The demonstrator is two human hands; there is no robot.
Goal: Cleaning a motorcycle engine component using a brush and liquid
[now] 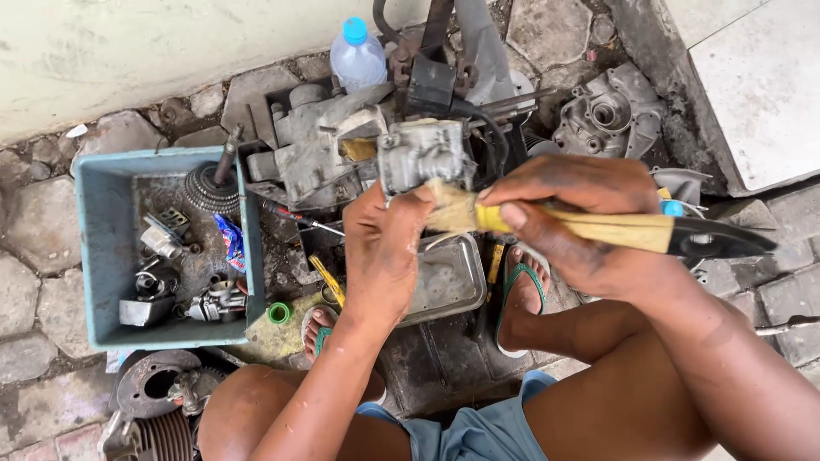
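The left hand (384, 248) grips a grimy carburetor (423, 154) over the metal pan (453, 282); the right hand (572, 222) clasps a paintbrush (598, 229), bristles touching it. Short, firm strokes into crevices would likely clean best.

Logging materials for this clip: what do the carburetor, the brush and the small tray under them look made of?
Carburetor: likely cast metal, dull grey, grimy.
Brush: yellowish handle, probably wood, with a black end; pale frayed bristles.
Tray: seems thin sheet metal, silvery with a rolled rim.

Bare-armed person in blue shorts (478, 431) and green-strapped flip-flops (518, 290), both hands smeared with dark grease.
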